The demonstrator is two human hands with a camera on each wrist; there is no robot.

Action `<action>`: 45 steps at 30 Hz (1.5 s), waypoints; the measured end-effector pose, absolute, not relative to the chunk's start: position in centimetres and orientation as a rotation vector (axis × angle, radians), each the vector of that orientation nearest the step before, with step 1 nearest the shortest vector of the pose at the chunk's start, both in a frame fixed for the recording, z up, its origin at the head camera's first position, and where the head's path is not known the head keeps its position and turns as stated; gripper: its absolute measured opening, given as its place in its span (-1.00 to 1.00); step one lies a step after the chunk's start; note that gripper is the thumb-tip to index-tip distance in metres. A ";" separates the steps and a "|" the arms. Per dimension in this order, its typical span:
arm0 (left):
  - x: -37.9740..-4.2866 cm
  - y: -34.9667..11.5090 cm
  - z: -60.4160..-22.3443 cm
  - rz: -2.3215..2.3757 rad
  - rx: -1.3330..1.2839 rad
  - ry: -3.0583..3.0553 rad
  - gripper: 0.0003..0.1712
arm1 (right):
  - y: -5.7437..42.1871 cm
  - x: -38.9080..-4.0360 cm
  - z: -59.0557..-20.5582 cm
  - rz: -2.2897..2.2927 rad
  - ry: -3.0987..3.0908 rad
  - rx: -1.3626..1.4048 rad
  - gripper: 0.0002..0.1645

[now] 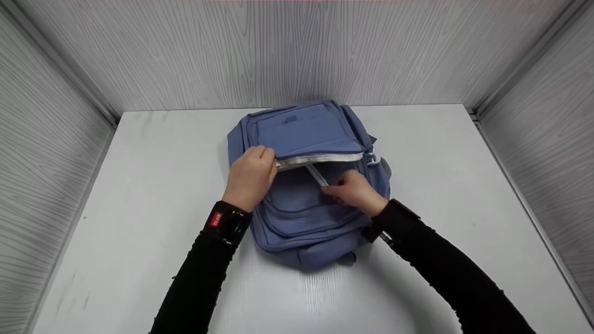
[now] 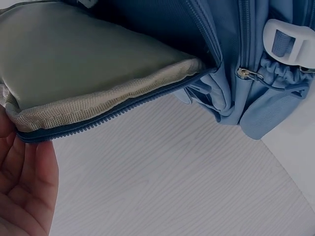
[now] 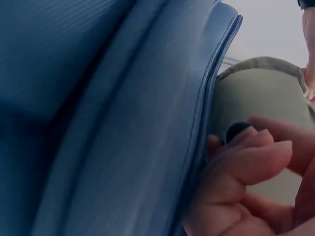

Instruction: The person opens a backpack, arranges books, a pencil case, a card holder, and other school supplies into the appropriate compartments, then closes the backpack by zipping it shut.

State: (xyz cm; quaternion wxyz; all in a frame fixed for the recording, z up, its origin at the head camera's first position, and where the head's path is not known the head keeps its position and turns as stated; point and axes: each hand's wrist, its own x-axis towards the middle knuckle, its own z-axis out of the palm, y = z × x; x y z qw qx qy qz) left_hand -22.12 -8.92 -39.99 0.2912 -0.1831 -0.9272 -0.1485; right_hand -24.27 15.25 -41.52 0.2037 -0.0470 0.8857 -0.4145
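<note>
A blue backpack (image 1: 301,132) lies on a white table, its front pocket unzipped. My left hand (image 1: 251,176) grips the edge of the pocket flap (image 2: 113,105) and holds it lifted, so the grey-green lining and the zipper teeth show. At the pocket's mouth, my right hand (image 1: 355,190) pinches a thin, whitish, stick-like thing (image 1: 316,175), which slants up under the flap. In the right wrist view, a dark rounded end (image 3: 237,131) shows among the right fingers; I cannot tell what kind of thing it is. The pocket's depth is hidden in shadow.
A white strap buckle (image 1: 374,159) sits on the backpack's right side. Near it, a zipper pull (image 2: 251,74) hangs from another closed-looking zipper. Wood-grained panels (image 1: 297,51) stand behind and on both sides of the white table (image 1: 162,185).
</note>
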 end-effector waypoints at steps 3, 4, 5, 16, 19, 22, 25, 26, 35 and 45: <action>-22.0 -9.0 -40.1 -0.404 -0.492 -2.472 -0.92 | 14.4 -24.9 -41.9 -1.282 2.486 -0.054 -0.66; -21.9 -9.0 -40.1 -0.408 -0.493 -2.471 -0.92 | 14.1 -25.1 -42.1 -1.326 2.498 -0.038 -0.68; -21.9 -9.0 -40.1 -0.412 -0.496 -2.470 -0.92 | 13.8 -25.3 -42.3 -1.364 2.508 -0.024 -0.67; -21.4 -9.2 -40.4 -0.416 -0.511 -2.472 -0.92 | 14.3 -24.7 -42.0 -1.394 2.577 -0.166 -0.73; -21.0 -9.1 -40.7 -0.404 -0.527 -2.465 -0.92 | 16.0 -23.5 -41.0 -1.204 2.666 -0.306 -0.75; -20.6 -9.1 -41.0 -0.395 -0.539 -2.457 -0.92 | 18.0 -22.8 -40.0 -1.050 2.761 -0.430 -0.77; -20.0 -9.0 -41.6 -0.395 -0.551 -2.449 -0.93 | 20.0 -22.6 -39.1 -0.983 2.862 -0.479 -0.78; -19.8 -8.9 -41.7 -0.393 -0.557 -2.448 -0.93 | 20.5 -22.7 -38.8 -0.968 2.897 -0.477 -0.78; -17.7 -8.4 -44.4 -0.323 -0.662 -2.400 -0.95 | 23.4 -25.8 -37.8 -0.893 2.989 -0.381 -0.71; -16.3 -8.0 -46.6 -0.306 -0.724 -2.474 -0.92 | 23.4 -31.8 -41.4 -0.692 2.891 -0.501 -0.47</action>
